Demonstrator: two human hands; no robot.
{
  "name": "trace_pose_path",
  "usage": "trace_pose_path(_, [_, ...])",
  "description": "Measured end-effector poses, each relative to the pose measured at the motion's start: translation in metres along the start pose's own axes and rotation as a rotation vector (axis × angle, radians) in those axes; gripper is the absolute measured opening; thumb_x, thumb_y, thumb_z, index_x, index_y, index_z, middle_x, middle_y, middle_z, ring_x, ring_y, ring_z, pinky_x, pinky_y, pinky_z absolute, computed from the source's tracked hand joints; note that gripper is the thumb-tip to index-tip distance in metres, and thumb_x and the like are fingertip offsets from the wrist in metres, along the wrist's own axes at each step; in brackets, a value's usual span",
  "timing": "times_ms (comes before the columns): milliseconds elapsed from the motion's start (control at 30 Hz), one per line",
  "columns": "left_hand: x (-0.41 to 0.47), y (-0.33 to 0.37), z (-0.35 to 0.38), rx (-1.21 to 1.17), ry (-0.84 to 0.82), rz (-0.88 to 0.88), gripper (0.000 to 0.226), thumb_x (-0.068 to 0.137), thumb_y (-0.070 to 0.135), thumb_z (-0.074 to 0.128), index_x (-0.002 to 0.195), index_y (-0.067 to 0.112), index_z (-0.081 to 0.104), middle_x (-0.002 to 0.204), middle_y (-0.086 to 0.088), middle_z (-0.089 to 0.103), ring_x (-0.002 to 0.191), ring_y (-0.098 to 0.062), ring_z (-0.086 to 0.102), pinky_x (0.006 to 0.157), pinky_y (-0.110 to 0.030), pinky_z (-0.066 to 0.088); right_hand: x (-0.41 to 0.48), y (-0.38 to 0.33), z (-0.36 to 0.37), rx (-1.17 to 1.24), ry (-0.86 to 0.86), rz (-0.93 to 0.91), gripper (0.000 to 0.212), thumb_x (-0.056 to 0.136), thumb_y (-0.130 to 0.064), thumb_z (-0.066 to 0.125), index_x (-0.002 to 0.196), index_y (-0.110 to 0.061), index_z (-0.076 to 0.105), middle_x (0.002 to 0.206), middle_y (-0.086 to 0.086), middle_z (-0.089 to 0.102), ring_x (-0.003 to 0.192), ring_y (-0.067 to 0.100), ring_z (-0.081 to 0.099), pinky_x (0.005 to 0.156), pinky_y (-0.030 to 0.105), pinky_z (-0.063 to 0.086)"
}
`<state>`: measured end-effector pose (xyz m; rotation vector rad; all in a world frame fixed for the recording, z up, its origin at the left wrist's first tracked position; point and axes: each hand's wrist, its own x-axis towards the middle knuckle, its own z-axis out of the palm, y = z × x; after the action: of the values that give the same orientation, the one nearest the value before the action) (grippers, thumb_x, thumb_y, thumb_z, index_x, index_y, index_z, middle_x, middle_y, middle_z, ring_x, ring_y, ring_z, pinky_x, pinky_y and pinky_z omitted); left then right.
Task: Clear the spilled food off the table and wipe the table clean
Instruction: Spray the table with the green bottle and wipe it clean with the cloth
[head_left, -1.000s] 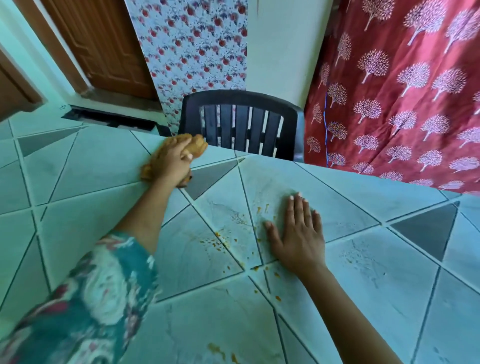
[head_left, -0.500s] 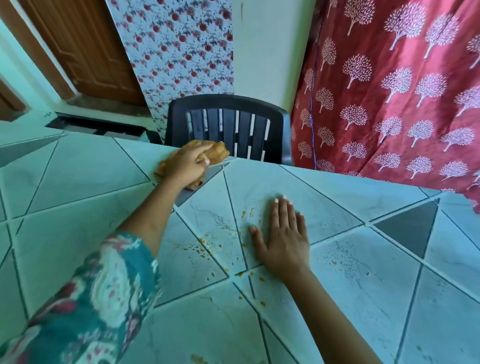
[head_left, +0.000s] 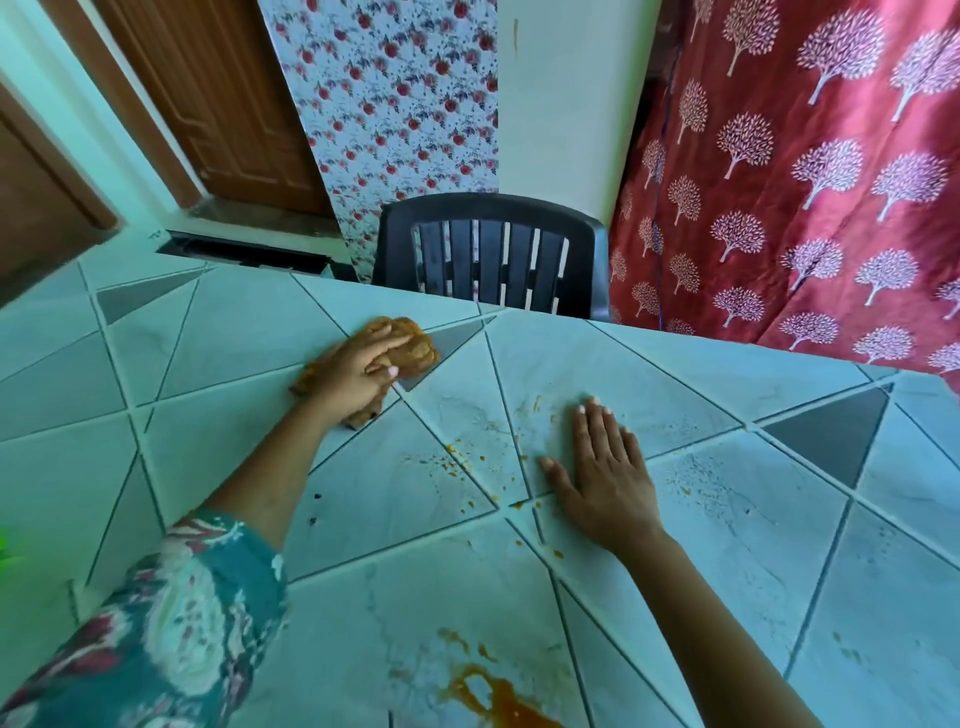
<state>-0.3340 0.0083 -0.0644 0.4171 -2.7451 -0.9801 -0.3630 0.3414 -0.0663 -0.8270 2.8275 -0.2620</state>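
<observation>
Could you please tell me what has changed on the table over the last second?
The left hand, gripping the brown cloth, has slid it slightly rightward along the far side of the table, onto the dark triangle tile. The right hand stays flat beside the orange crumbs; the orange spill near the front edge remains unwiped.

Bright, even daylight fills the scene. The red curtain (head_left: 805, 182) right of the black chair (head_left: 493, 254) glows brightest, and the table (head_left: 675, 374) in front of the chair carries a pale sheen with only faint, soft shadows. Wide-angle distortion bows the table edge and tilts the door (head_left: 208, 104) left of the chair, while the sleeve (head_left: 156, 623) far below-left of it is slightly blurred.
</observation>
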Motion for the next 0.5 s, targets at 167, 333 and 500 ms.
trace_pose_path(167, [-0.054, 0.063, 0.051, 0.067, -0.098, 0.085, 0.052, 0.079, 0.036, 0.049, 0.131, 0.037, 0.050, 0.150, 0.005, 0.034, 0.138, -0.011, 0.031, 0.116, -0.045, 0.014, -0.025, -0.005, 0.001, -0.003, -0.003, 0.031, 0.121, 0.050, -0.070, -0.045, 0.148, -0.009, -0.010, 0.156, 0.008, -0.015, 0.144, 0.018, -0.014, 0.114, 0.032, -0.011])
trace_pose_path(333, [-0.150, 0.059, 0.039, 0.147, 0.011, 0.160, 0.056, 0.082, 0.047, 0.034, 0.136, 0.036, 0.045, 0.148, 0.008, 0.036, 0.137, -0.008, 0.030, 0.113, -0.027, 0.008, -0.047, -0.008, 0.003, -0.018, 0.003, 0.055, 0.110, 0.059, -0.072, -0.033, 0.148, -0.011, -0.009, 0.156, 0.007, -0.015, 0.144, 0.017, -0.015, 0.115, 0.036, -0.012])
trace_pose_path(500, [-0.097, 0.017, -0.004, 0.293, 0.204, -0.366, 0.049, 0.090, 0.031, 0.048, 0.139, 0.032, 0.042, 0.149, -0.004, 0.037, 0.138, -0.023, 0.032, 0.114, -0.043, 0.018, -0.068, -0.007, 0.009, -0.032, 0.020, 0.065, 0.097, 0.068, -0.068, -0.026, 0.149, -0.019, -0.007, 0.157, 0.006, -0.014, 0.143, 0.018, -0.016, 0.114, 0.038, -0.014])
